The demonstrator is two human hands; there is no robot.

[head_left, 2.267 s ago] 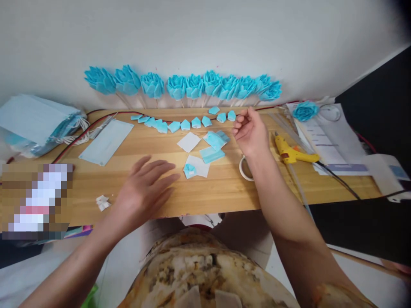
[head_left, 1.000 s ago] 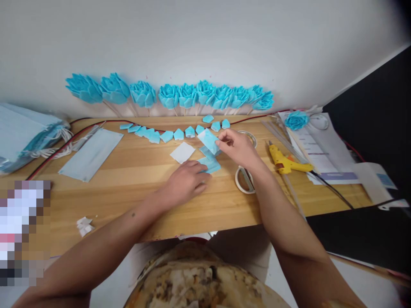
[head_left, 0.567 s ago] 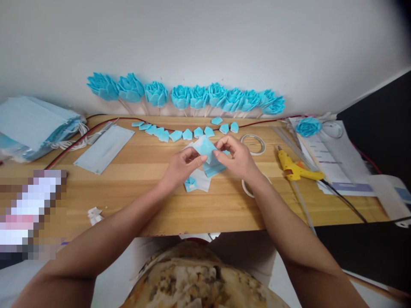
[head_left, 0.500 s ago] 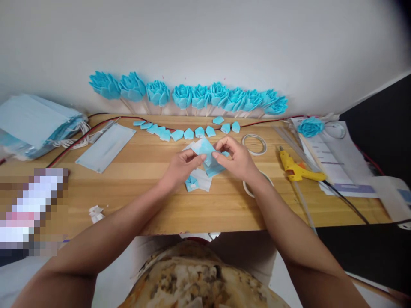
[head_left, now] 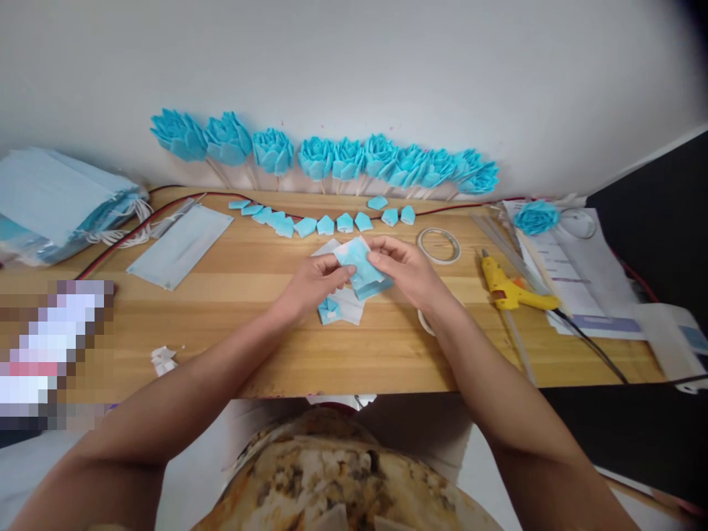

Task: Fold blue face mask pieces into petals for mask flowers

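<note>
Both hands meet over the middle of the wooden table (head_left: pixel 232 295). My left hand (head_left: pixel 310 285) and my right hand (head_left: pixel 406 271) pinch a light blue fabric piece (head_left: pixel 358 267) from either side, just above the tabletop. A small folded blue petal (head_left: pixel 328 310) lies on white squares right under my left hand. A row of folded blue petals (head_left: pixel 321 223) runs along the table behind the hands. Several finished blue flowers (head_left: pixel 332 155) on sticks lean against the wall.
A flat face mask (head_left: pixel 180 243) and a stack of masks (head_left: pixel 55 214) lie at the left. A tape ring (head_left: pixel 439 244), a yellow glue gun (head_left: pixel 509 284) with its cord, one more blue flower (head_left: pixel 535 217) and papers are at the right. White scraps (head_left: pixel 163 360) sit near the front edge.
My right hand picked a blue fabric piece off the table. My left hand came across from the left to join it, and both now pinch the piece together.
</note>
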